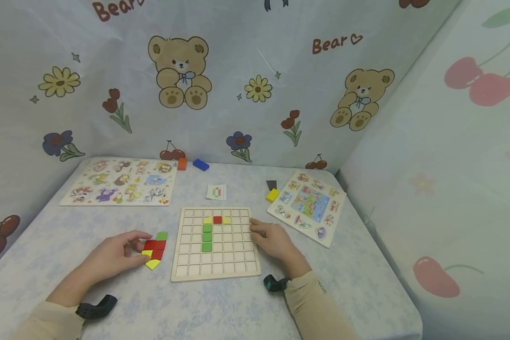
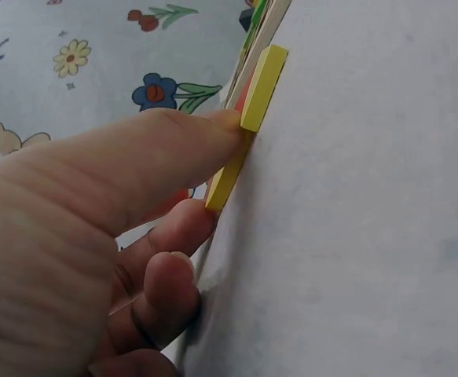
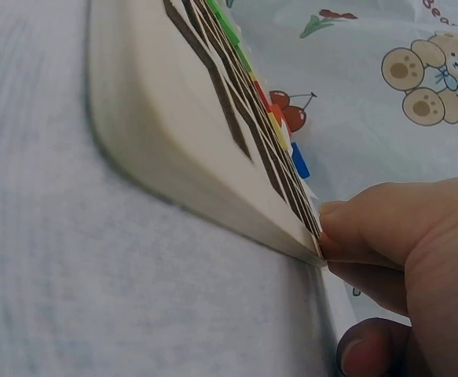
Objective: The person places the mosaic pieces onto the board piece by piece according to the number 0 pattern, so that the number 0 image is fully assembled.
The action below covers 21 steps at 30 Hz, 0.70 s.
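Note:
A wooden grid board [image 1: 238, 262] lies in the middle of the table, with green [image 1: 207, 237], red [image 1: 217, 219] and yellow tiles set in its upper cells. My right hand [image 1: 255, 232] holds its right edge; in the right wrist view the fingertips [image 3: 335, 236] pinch the board's rim [image 3: 181, 173]. To the left of the board lies a small pile of red [image 1: 158, 245], green [image 1: 162, 235] and yellow tiles [image 1: 153, 264]. My left hand [image 1: 146, 245] is on that pile. In the left wrist view its thumb [image 2: 213, 129] presses a yellow tile [image 2: 261, 90], with the other fingers curled below.
An animal puzzle board [image 1: 121, 182] lies at the back left, with an orange block [image 1: 182, 164] and a blue block [image 1: 200, 164] beside it. A small pattern card [image 1: 216, 191] sits behind the grid board. At the right are a yellow block [image 1: 273, 194], a dark block [image 1: 271, 184] and another puzzle board [image 1: 310, 205]. Printed cloth walls enclose the table.

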{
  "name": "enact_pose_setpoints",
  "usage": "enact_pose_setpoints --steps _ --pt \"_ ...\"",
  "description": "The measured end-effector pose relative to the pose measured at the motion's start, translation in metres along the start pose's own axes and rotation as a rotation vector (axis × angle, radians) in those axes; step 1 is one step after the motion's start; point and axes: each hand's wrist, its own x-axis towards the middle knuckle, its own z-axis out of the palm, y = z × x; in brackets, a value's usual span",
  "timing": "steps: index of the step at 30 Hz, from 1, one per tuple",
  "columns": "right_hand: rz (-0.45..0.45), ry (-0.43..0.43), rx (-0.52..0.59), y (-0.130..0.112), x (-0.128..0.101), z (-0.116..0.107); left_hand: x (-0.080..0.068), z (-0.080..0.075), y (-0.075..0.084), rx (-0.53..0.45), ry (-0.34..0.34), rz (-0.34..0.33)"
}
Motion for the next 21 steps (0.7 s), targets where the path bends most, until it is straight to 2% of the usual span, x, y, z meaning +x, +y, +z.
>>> enact_pose_setpoints --steps 7,21 --pt "-0.004 0.003 0.002 0.0023 0.0006 0.0013 -0.0019 -0.0010 0.0013 0.002 0.003 0.011" --pt "0.015 -0.008 -0.002 -0.0021 -0.0003 -0.0008 0.0009 0.0059 0.0005 0.087 0.071 0.040"
